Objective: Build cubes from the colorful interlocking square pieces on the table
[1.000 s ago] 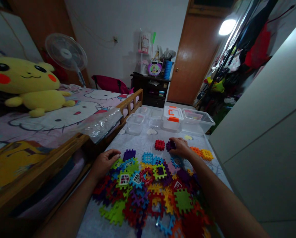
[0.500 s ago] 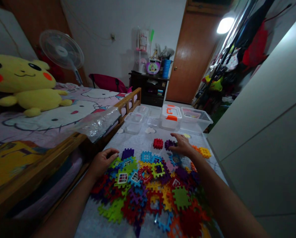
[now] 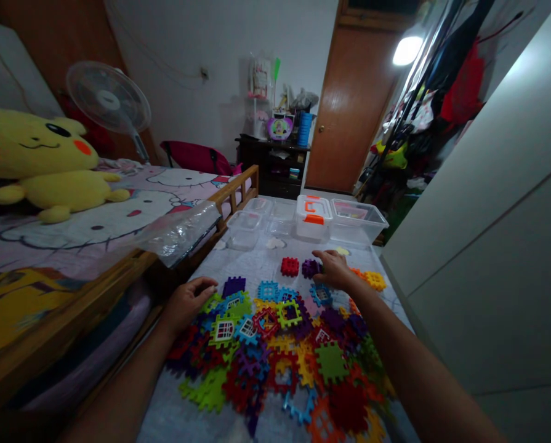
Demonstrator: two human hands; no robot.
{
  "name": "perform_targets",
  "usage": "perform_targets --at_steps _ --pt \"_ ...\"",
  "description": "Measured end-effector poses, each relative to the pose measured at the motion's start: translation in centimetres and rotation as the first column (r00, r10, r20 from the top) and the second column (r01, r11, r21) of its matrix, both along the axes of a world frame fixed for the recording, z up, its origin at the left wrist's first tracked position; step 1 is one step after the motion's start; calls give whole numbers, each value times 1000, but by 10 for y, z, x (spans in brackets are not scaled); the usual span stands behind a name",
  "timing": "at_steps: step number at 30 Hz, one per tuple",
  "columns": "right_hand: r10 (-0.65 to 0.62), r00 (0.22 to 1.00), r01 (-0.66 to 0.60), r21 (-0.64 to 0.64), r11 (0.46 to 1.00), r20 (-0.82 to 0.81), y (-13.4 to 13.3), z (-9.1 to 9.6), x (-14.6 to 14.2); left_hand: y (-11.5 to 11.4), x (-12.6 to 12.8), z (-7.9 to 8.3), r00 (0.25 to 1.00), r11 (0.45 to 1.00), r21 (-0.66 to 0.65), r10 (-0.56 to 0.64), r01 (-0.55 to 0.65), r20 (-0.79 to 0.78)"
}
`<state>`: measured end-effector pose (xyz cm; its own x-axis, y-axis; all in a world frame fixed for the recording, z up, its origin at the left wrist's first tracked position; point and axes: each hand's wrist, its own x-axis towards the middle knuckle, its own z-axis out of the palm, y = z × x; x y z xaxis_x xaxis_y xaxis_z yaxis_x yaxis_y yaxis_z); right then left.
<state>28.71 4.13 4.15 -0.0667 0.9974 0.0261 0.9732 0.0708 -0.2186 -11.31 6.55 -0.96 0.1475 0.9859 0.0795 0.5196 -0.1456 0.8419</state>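
A wide heap of colourful plastic interlocking blocks (image 3: 332, 362) lies on the bed-like surface, flat toothed squares and window frames among them. My left hand (image 3: 189, 299) rests at the heap's left edge, fingers loosely apart and holding nothing, near a dark purple block (image 3: 234, 286). Beyond the heap, my right hand (image 3: 333, 269) is beside a purple stack of blocks (image 3: 311, 268), its fingers apart; whether a fingertip touches the stack cannot be made out. A red stack of blocks (image 3: 290, 266) sits just left of the purple one. Below my right hand lies a blue window block (image 3: 321, 295).
Clear plastic boxes (image 3: 244, 232) line the far end, with a white-lidded box with orange clips (image 3: 313, 215) among them. Yellow blocks (image 3: 375, 281) lie at the right. A wooden rail (image 3: 118, 277) borders the left side; a white cabinet (image 3: 487, 246) stands right.
My right hand's finger and thumb have drawn back slightly from around the purple stack, which now shows more. My left hand stays in place. The whole view has shifted a little.
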Motion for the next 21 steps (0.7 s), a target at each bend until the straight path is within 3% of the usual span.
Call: perform_targets --at_steps 5,13,16,21 --pt "12 1000 -11 -52 999 17 15 -6 -1 1 -2 -5 1000 1000 11 -1 1 -2" --pt "35 999 -36 -47 998 -17 14 -5 -5 0 0 -2 1000 1000 -23 10 -9 13" --pt "35 999 -35 -3 999 -39 2 5 -3 0 1 0 1000 1000 -25 13 -13 19" --pt "123 987 -124 -2 992 -103 -41 16 6 -1 1 2 1000 1000 -24 6 -6 -1"
